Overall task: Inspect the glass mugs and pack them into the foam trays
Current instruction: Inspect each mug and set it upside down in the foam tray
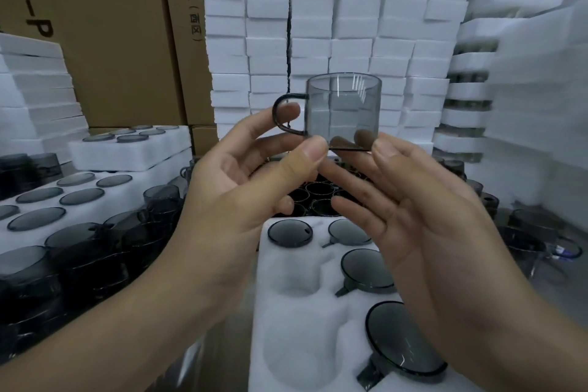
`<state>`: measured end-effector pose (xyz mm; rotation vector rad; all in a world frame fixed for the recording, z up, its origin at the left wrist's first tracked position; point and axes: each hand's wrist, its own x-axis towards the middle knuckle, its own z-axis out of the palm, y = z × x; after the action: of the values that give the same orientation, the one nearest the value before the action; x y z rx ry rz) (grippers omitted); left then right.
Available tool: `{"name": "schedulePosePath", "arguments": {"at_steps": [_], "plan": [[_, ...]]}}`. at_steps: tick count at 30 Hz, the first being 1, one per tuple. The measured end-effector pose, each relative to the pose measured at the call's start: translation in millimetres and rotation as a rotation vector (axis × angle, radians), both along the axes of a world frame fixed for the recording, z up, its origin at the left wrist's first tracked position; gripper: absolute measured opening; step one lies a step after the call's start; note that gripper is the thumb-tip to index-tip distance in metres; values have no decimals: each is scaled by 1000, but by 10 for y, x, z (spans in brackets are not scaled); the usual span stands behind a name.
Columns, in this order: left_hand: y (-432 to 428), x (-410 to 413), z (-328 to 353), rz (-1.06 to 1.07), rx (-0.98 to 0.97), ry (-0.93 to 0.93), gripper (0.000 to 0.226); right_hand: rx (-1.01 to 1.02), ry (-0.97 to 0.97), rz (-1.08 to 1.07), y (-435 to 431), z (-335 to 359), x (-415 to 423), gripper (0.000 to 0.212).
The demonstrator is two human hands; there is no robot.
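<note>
Storeroom walled with stacked foam blocks (311,25) and cardboard boxes (111,41). Both hands hold one smoky glass mug (343,108) upright above them. The left hand (241,188) pinches its base by the handle, and the right hand (423,216) pinches the opposite edge. Step in hand: inspection. Below the hands, the foam tray (286,321) holds inverted mugs (366,267). Its empty cavities (292,283) lie under the left hand, so packing likely calls for inverting the mug and seating it there.

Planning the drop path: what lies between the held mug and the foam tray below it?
Head view: a cluster of loose upright mugs stands under the held mug, beyond the far edge of the foam tray.
</note>
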<state>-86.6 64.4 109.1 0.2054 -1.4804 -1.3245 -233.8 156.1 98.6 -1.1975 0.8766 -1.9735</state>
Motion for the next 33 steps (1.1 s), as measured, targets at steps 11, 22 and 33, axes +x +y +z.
{"name": "schedulePosePath", "arguments": {"at_steps": [11,22,33], "plan": [[-21,16,-60,153,-235,-64,66,87,-95,303,4,-10,18,47],[-20,33,-11,-84,-192,-81,43,186,-194,450,23,13,12,56],[-278,133,1,197,-217,-519,58,255,457,-397,-206,-60,-499,23]]}}
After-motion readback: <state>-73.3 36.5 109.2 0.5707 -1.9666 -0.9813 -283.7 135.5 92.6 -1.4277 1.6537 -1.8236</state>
